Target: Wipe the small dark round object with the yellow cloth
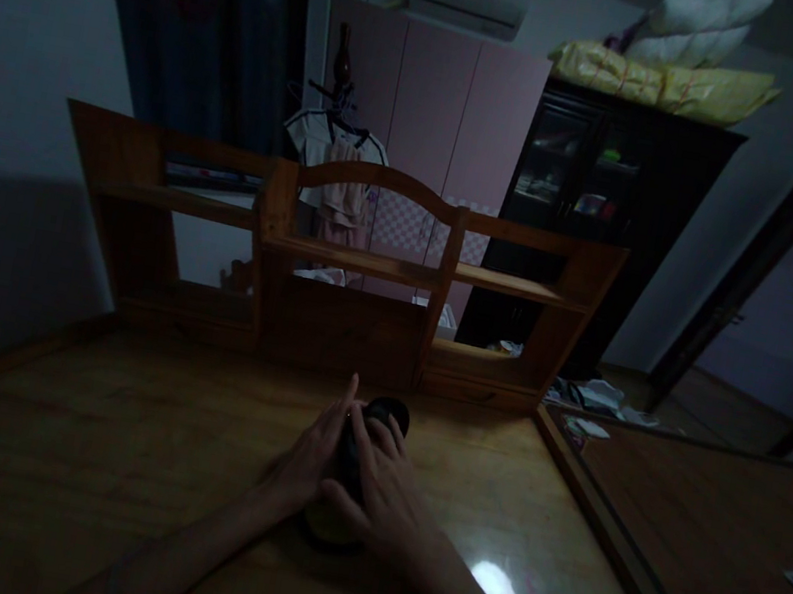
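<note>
A dark, elongated, shoe-like object (351,467) lies on the wooden surface in front of me. Its far end is black and rounded; at its near end a yellowish patch shows inside a dark rim. The dim light keeps me from telling its exact kind. Along its left side, my left hand (310,455) presses with fairly straight fingers, one pointing up and away. From the right, my right hand (382,497) reaches over the top, its fingers lying across the object and its thumb on the near part. Both hands hold it between them, and they cover much of its middle.
A low wooden shelf unit (357,258) stands along the far edge of the wooden surface (137,436). A raised wooden rail (602,524) borders the right side, and a white wall (9,202) rises on the left. Beyond are pink and black cabinets.
</note>
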Motion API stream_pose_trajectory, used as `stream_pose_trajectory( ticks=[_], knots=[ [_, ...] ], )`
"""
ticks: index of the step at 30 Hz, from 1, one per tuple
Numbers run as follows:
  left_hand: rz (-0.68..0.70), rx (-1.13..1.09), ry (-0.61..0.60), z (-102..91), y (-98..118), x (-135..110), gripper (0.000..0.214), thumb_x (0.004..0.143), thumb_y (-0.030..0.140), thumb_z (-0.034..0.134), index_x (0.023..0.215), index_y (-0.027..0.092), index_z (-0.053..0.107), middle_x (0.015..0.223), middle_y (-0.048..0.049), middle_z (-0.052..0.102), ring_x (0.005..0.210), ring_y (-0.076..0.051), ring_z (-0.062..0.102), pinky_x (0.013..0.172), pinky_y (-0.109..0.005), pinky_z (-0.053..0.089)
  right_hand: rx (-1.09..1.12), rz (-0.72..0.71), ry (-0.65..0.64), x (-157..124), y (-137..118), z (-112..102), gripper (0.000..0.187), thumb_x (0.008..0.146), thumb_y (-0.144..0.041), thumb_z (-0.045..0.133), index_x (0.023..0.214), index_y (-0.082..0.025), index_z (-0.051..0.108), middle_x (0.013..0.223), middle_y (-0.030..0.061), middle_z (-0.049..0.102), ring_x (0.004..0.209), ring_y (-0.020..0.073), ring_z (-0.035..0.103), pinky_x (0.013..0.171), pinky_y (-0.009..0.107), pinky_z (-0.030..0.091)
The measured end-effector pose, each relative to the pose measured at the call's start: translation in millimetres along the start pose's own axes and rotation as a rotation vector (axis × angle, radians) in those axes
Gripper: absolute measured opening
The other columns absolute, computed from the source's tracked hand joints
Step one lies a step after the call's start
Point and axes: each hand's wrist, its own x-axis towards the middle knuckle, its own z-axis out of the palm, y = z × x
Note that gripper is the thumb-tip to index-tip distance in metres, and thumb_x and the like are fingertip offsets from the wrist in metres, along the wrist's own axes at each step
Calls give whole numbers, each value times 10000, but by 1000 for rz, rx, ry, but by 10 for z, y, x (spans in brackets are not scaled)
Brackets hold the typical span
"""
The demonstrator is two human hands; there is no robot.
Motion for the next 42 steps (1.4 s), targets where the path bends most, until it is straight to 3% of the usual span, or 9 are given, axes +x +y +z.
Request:
stream_pose_trajectory(
  ticks=[5,13,18,23,26,31,34,36,42],
  knots=[
    [-59,20,-8,-7,-8,17,816,871,251,497,1459,257,-69,1430,-123,350,1284,-238,387,1042,-423,352,204,37,-49,-29,74,5,885,811,-355,611,1472,-229,37,1453,93,340,1354,262,238,1119,508,196],
    [-97,54,-1,44,31,41,1128,654,250,736,1459,276,-55,1355,-112,421,1231,-270,428,1000,-435,381,396,86,-72,-57,333,2,818,714,-90,548,1435,-237,191,1438,77,351,1311,233,333,1079,422,304],
    [-114,52,20,40,47,59,1083,674,256,709,1462,273,-35,1333,-110,435,1199,-265,459,973,-429,401,209,91,-34,-10,328,-27,655,774,-105,482,1391,-213,290,1337,87,457,1244,224,396,1068,426,313],
    [-110,14,32,47,26,60,1042,705,214,668,1461,265,-47,1336,-110,435,1214,-243,450,988,-409,389,-11,13,-72,18,250,0,767,763,-113,484,1456,-189,166,1272,92,519,1221,221,410,1142,466,152],
    [-100,-24,12,66,-4,40,1107,656,215,715,1461,258,-43,1416,-133,345,1262,-264,399,1004,-422,374,40,46,-78,-18,246,74,807,753,-117,477,1470,-196,116,1333,90,477,1282,221,351,1141,470,159],
    [-67,-33,-16,54,15,20,1148,636,294,750,1462,256,-46,1388,-142,380,1252,-279,405,1002,-433,367,454,186,-26,-63,282,144,708,797,-126,404,1454,-274,188,1469,21,331,1352,190,288,1112,443,251],
    [-117,-18,23,28,63,29,1171,626,343,764,1461,259,-52,1332,-141,424,1200,-283,453,964,-429,394,714,330,74,-45,309,105,531,837,-200,400,1364,-267,413,1365,17,493,1267,216,434,1059,453,340],
    [-142,-22,68,16,78,40,1186,615,338,773,1460,261,-56,1282,-121,461,1165,-269,476,953,-411,401,828,460,155,-42,348,48,374,845,-295,446,1167,-214,619,1168,52,647,1134,266,556,996,478,406],
    [-182,-81,301,12,-36,100,1186,611,295,776,1457,277,-54,1236,-64,485,1153,-229,483,991,-382,369,922,859,253,-233,615,-355,521,751,-583,580,1073,-182,660,1069,109,687,1036,287,617,889,436,486]
  ],
)
